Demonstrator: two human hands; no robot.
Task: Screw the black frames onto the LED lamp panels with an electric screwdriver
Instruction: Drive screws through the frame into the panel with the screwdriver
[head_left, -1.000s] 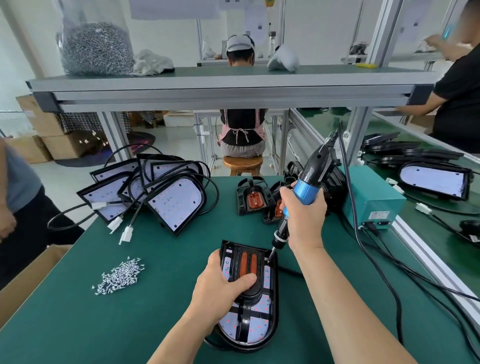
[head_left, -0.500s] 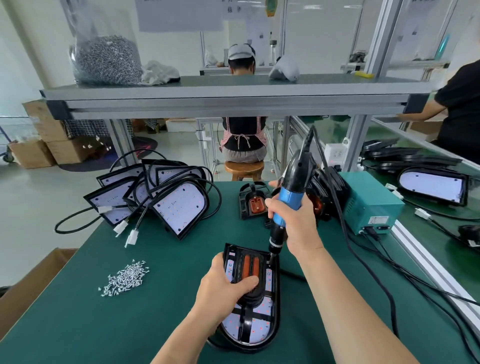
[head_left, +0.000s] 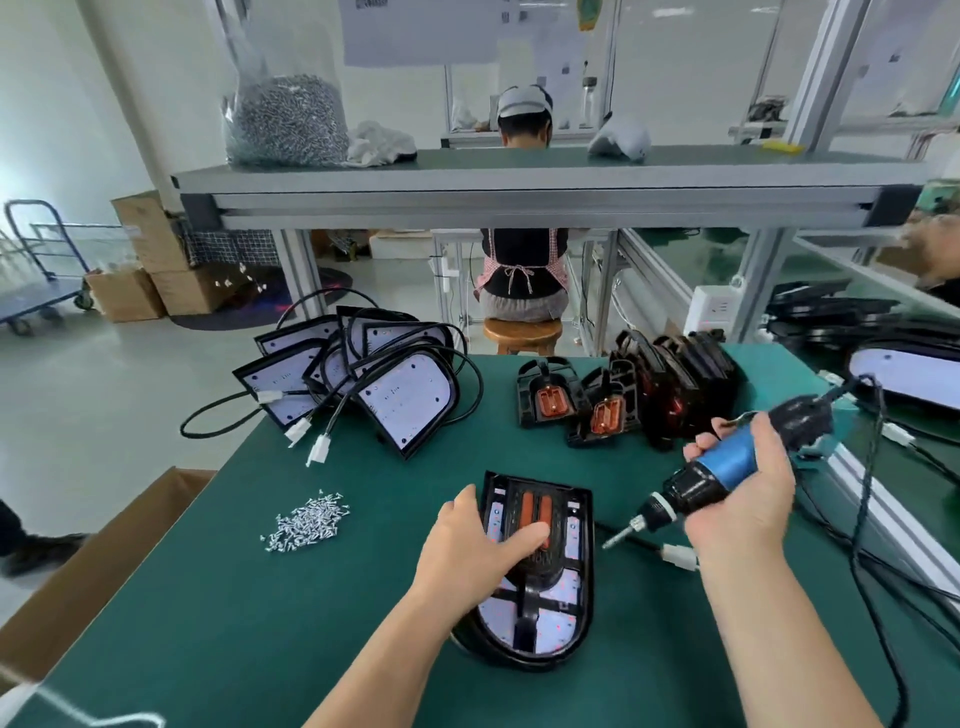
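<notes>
Pinning the work down nearest the camera, the left hand (head_left: 467, 551) holds a white, D-shaped LED lamp panel (head_left: 560, 631) in its black housing, flat on the green table mat (head_left: 249, 634). Its thumb lies across the middle and its fingers curl against the left rim. A black plastic frame (head_left: 525, 618) with two orange ribs sits on top of the panel, under that thumb.

Just to the right, the right hand (head_left: 748, 501) is closed tight round a blue-and-black electric screwdriver (head_left: 722, 467). The tool is tilted, with its bit pointing down and left in the air beside the panel's right edge, clear of the frame. A white plug connector (head_left: 675, 556) on a black cable lies on the mat below the bit.

Left of the panel lies a small loose heap of silver screws (head_left: 306, 522), and a brown cardboard box (head_left: 104, 561) stands off the table's left edge. Farther back on the left is a pile of bare white lamp panels with black cables (head_left: 405, 400). To its right is a cluster of spare black frames with orange inserts (head_left: 597, 410).

Beyond, a grey shelf (head_left: 519, 179) carries a clear bag of screws (head_left: 285, 122). A person sits on a round wooden stool (head_left: 522, 332) with their back turned.
</notes>
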